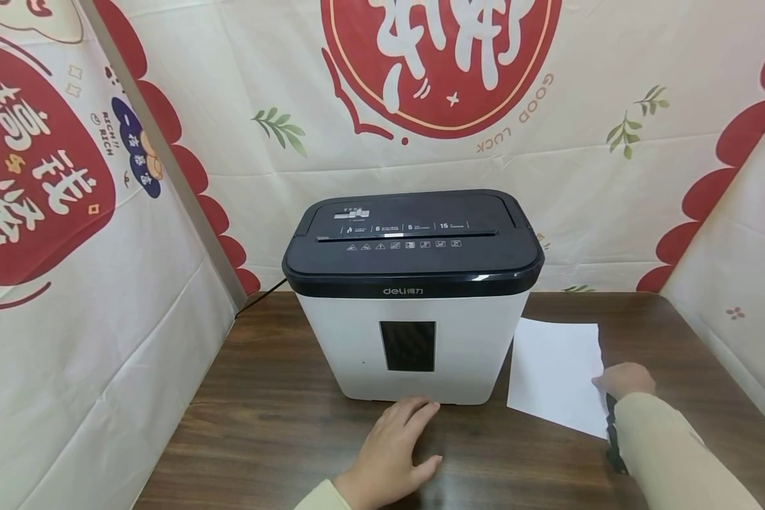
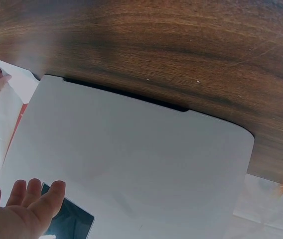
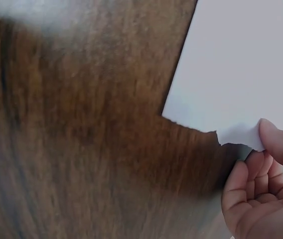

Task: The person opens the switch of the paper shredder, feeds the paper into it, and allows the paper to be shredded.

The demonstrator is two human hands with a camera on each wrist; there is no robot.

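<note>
My right hand (image 1: pixel 626 382) pinches the right edge of a white sheet of paper (image 1: pixel 556 372) at the right of the table. In the right wrist view the thumb lies over the paper's torn edge (image 3: pixel 191 125), with curled fingers beneath. My left hand (image 1: pixel 392 453) has its fingers loosely spread in front of a paper shredder (image 1: pixel 414 297), fingertips near its base, holding nothing. The shredder has a white bin, a dark window (image 1: pixel 408 347) and a black lid with a long feed slot (image 1: pixel 408 236). In the left wrist view the left fingers (image 2: pixel 47 204) overlap that window.
The shredder stands upright on the dark wooden table (image 1: pixel 261 425). A black cord (image 1: pixel 261 296) runs from its left side to the table's back left. Printed white cloth (image 1: pixel 229 92) hangs behind and along both sides.
</note>
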